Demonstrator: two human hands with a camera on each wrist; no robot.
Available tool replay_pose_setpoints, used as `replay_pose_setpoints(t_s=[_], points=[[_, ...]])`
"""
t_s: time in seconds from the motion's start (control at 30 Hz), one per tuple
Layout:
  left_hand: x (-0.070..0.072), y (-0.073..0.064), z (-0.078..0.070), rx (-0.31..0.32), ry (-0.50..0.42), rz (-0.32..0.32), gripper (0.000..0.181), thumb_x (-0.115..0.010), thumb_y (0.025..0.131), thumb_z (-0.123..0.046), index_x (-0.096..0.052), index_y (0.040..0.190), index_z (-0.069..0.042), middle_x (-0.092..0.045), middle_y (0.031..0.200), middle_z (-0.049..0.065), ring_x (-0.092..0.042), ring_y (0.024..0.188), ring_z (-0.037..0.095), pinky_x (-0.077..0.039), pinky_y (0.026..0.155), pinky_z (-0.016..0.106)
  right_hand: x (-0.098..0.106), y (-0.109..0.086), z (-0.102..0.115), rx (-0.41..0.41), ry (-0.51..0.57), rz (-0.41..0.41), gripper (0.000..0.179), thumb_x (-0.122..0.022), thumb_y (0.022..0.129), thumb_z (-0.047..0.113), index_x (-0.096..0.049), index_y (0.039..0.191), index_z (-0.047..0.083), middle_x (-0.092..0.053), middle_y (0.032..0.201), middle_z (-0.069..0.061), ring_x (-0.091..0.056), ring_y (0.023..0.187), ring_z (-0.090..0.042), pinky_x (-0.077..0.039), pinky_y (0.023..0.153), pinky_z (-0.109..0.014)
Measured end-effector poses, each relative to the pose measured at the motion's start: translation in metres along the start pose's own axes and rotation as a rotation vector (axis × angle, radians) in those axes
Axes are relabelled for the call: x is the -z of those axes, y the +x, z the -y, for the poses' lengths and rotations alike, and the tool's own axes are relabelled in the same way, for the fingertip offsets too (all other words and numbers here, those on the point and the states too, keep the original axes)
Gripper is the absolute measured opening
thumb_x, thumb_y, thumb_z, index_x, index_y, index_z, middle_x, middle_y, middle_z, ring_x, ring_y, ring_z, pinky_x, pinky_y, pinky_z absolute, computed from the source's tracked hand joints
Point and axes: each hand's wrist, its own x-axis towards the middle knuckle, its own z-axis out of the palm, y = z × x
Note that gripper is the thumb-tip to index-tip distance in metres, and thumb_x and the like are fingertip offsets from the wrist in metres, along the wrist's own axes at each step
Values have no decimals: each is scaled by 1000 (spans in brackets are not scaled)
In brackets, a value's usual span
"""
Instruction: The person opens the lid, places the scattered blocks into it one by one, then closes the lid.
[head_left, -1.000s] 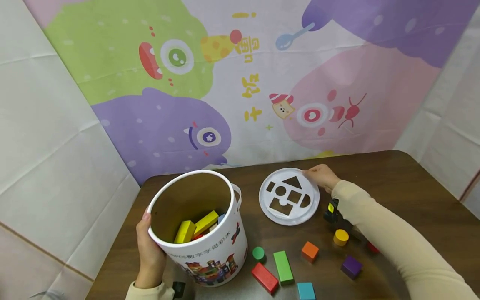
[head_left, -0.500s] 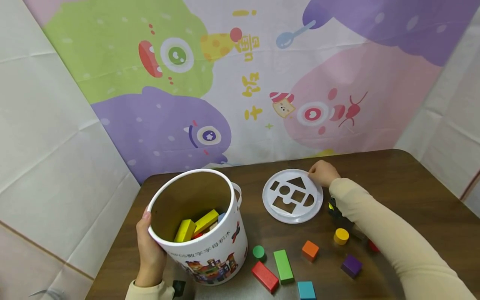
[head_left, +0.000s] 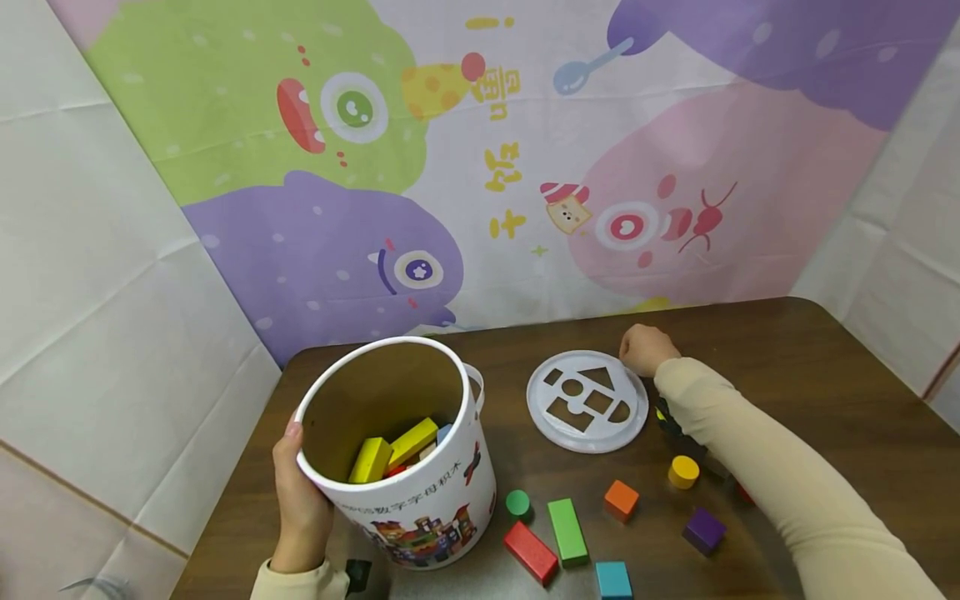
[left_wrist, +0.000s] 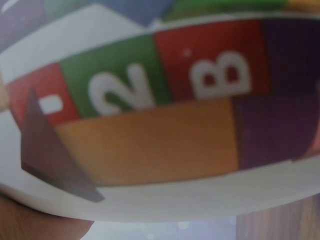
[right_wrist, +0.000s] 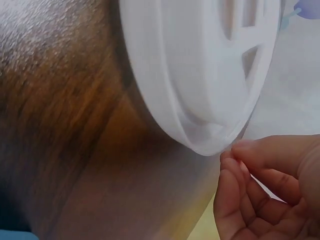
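Note:
My left hand grips the left side of a white bucket, its thumb at the rim. Yellow blocks and a few others lie inside. In the left wrist view the bucket's printed wall fills most of the picture, with part of the hand at the lower left. My right hand pinches the far right edge of a round white lid with shaped cut-outs. The right wrist view has thumb and fingertips meeting at the rim of the lid.
Loose blocks lie in front of the lid: green cylinder, red block, green block, blue block, orange cube, yellow cylinder, purple cube. A printed cloth hangs behind the brown table.
The right hand has shifted the lid slightly to the right, and in the last half second the lid has come a little nearer. The left hand and bucket have stayed put.

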Motion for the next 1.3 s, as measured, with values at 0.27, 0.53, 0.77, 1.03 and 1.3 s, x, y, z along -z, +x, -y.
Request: replay_pose_setpoints(t_s=[0.27, 0.53, 0.77, 1.03, 1.3], points=[[0, 0, 0, -2, 4, -3, 48, -23, 101, -39, -51, 135, -21, -57, 124, -6, -52, 117, 12, -42, 100, 30, 1, 0, -1, 24, -5, -20, 16, -56, 83, 6, -71, 78, 3, -65, 74, -6, -54, 68, -21, -47, 66, -35], [0, 0, 1, -1, 15, -5, 49, -22, 101, -39, -50, 136, -20, -57, 125, -5, -52, 118, 13, -41, 100, 30, 9, -7, 17, 110, 94, -15, 17, -60, 87, 8, -74, 92, 0, -72, 91, -14, -61, 79, -24, -51, 71, -37], [-1, 0, 0, 5, 12, -9, 49, -22, 101, -39, -51, 136, -21, -57, 125, -6, -52, 118, 12, -42, 99, 29, 19, -30, 63, 306, 143, 28, 12, -66, 89, 10, -73, 94, 3, -73, 90, -8, -60, 76, -17, -51, 69, -32], [-1, 0, 0, 3, 20, -17, 48, -22, 101, -39, -51, 135, -21, -57, 125, -6, -52, 117, 12, -42, 99, 29, 12, -72, 110, 585, 132, 142, 12, -68, 90, 15, -74, 99, 11, -70, 91, 5, -60, 79, -5, -53, 73, -25], [0, 0, 0, 3, 25, -15, 48, -22, 101, -39, -52, 135, -21, -58, 124, -6, -53, 116, 12, -42, 98, 29, -9, -107, 131, 843, 34, 245, 20, -70, 89, 15, -71, 108, 12, -68, 102, -1, -63, 89, -11, -52, 79, -22]])
